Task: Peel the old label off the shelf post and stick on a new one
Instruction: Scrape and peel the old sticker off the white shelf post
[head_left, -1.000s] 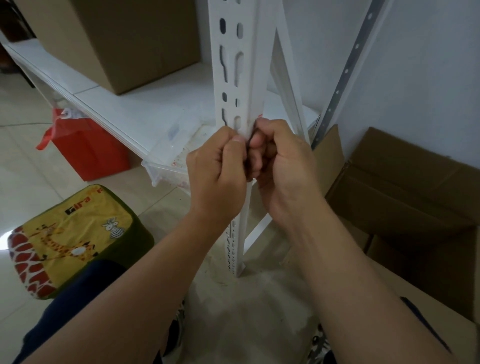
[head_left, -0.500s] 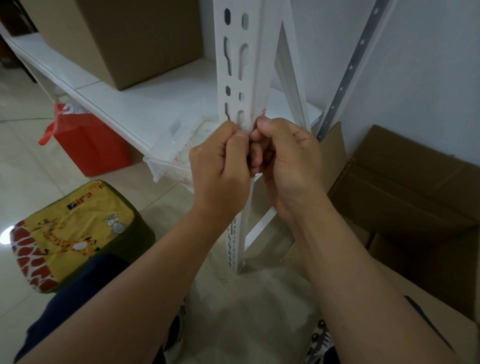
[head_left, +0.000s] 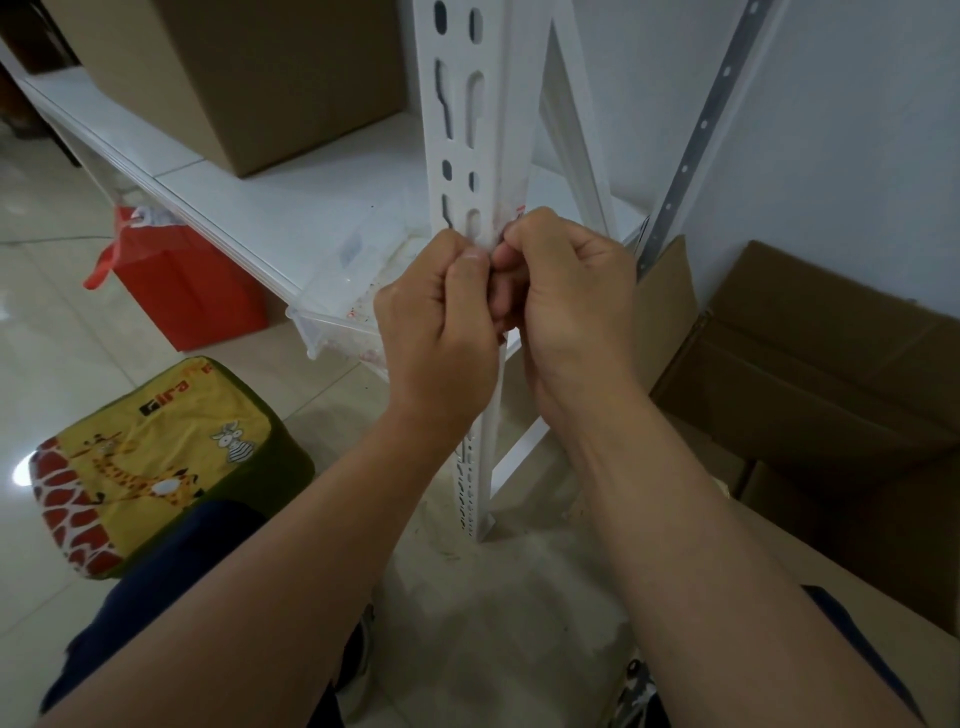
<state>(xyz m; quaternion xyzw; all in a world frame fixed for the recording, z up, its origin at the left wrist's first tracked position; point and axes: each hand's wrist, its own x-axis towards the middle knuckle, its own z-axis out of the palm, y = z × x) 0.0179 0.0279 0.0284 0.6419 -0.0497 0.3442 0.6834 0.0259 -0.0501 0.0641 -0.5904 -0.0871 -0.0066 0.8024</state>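
I see the white shelf post (head_left: 470, 130) running down the centre of the frame. My left hand (head_left: 434, 332) and right hand (head_left: 569, 306) sit curled mid-frame, touching, pinching the label (head_left: 511, 218) at the post's edge; bare floor (head_left: 493, 613) lies below.

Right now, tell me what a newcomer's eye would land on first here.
Mid-frame, the left hand and right hand meet in a curled grip on the white post, pinching at something too small to make out. A giraffe-print stool sits low left, an open carton at right.
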